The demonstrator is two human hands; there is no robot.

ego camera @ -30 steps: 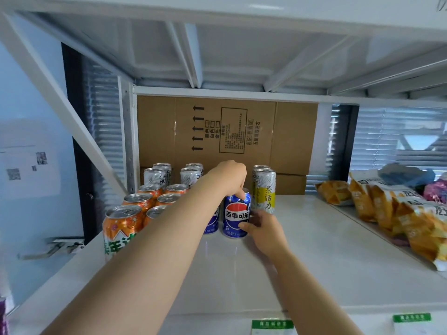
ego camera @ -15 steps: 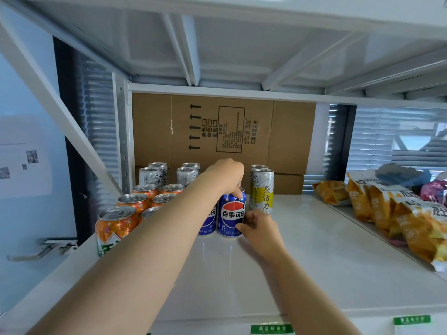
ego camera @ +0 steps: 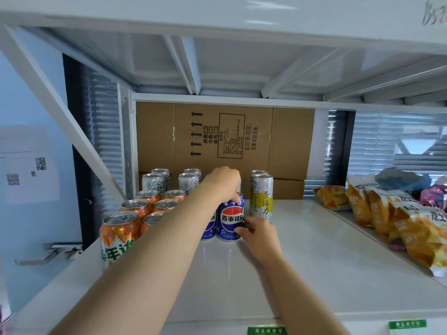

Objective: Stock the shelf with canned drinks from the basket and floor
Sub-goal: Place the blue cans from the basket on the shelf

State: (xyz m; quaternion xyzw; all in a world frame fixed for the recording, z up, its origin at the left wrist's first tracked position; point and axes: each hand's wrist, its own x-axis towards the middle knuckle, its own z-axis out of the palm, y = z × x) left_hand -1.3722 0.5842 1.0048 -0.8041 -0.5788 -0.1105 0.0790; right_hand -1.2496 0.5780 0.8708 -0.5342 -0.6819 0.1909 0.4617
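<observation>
Blue cola can (ego camera: pixel 231 220) is standing upright on the white shelf (ego camera: pixel 314 262), left of the middle, at the front of the drinks.

Left hand (ego camera: pixel 223 182) is sitting on top of it, reaching in over the other cans. Its fingers are curling down over the top rim and gripping the can there. Right hand (ego camera: pixel 258 234) is holding the can low on its right side, fingers curling round the lower part of the body. So the can is sitting between the two hands, with the left above and the right below and to the right.

A second blue can (ego camera: pixel 210 226) is standing just to its left, mostly hidden behind the left forearm; cannot tell whether the two are touching. A tall yellow-labelled can (ego camera: pixel 262 199) is standing just behind and to the right, with another like it close behind that.

Orange cans (ego camera: pixel 135 209) are standing in rows further left, running toward the shelf's front edge. Silver cans (ego camera: pixel 154 183) are standing behind them, at the back.

A cardboard box (ego camera: pixel 225 139) is filling the back of the shelf behind the drinks. Yellow snack bags (ego camera: pixel 387 213) are lying along the right side, well apart from the cans. Green tags (ego camera: pixel 267 331) are showing on the shelf's front lip. A paper sheet (ego camera: pixel 26 165) with square codes is hanging on the wall at far left.
</observation>
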